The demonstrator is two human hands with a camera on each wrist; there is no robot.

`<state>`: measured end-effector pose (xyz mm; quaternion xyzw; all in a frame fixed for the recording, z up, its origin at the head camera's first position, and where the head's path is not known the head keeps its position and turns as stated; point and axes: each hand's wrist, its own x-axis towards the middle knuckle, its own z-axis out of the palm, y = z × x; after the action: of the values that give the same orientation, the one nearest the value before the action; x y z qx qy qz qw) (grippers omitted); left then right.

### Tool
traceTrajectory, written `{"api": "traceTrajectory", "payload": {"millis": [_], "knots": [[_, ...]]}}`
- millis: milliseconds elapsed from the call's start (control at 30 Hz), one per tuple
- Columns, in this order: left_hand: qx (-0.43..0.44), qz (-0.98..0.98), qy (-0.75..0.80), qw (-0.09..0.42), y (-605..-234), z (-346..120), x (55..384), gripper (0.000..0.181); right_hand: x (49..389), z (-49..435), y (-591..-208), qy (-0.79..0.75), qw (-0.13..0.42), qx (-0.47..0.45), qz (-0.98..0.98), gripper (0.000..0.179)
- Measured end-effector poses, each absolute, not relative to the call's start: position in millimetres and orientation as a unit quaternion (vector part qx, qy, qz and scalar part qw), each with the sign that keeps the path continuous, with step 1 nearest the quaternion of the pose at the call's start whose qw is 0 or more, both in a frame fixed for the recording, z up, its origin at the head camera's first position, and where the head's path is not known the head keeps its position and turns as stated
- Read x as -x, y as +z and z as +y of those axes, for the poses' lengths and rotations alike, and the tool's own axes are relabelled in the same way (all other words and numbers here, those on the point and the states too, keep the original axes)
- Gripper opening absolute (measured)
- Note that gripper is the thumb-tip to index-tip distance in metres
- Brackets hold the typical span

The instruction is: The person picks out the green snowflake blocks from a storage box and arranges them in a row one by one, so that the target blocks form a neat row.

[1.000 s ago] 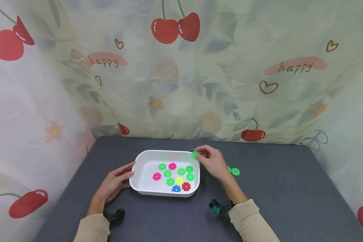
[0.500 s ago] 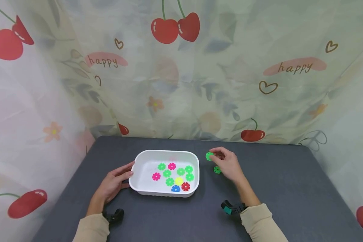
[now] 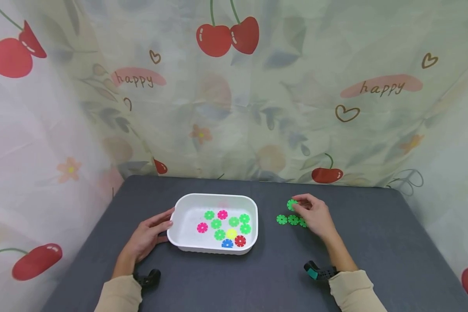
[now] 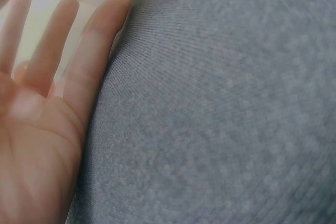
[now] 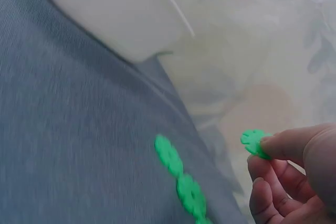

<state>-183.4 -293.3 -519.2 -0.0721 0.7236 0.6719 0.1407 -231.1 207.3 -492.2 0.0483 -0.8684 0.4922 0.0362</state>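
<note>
My right hand pinches a green notched snowflake disc between thumb and fingertips, held a little above the table. Just below it lies a row of green snowflake discs, placed edge to edge on the cloth; the hand covers its right end in the head view. With fingers mostly straight, my left hand touches the left end of a white plastic tray. In the left wrist view, the fingertips meet the tray's outer wall. Inside the tray lie loose discs, among them a yellow disc.
A dark grey cloth covers the table. Behind it hangs a printed curtain, which also closes off both sides. The tray stands left of the disc row, with bare cloth between them.
My right hand has carried the green disc from the tray's right rim rightward, over the disc row, uncovering the row's left end. The left hand and the tray have stayed in place.
</note>
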Motion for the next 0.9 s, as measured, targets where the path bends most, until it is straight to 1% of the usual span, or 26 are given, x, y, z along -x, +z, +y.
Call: {"api": "traceTrajectory", "payload": {"millis": [333,567,900], "knots": [[0.073,0.725,0.671,0.140,-518,-293,184,0.069,223,242,-500,0.425,0.046,-0.023,-0.904,0.026],[0.072,0.724,0.672,0.138,-520,-293,183,0.069,219,256,-500,0.385,0.048,-0.029,-0.921,0.022],[0.076,0.727,0.669,0.137,-521,-293,183,0.069,215,262,-500,0.346,0.014,-0.026,-0.938,0.020]]}}
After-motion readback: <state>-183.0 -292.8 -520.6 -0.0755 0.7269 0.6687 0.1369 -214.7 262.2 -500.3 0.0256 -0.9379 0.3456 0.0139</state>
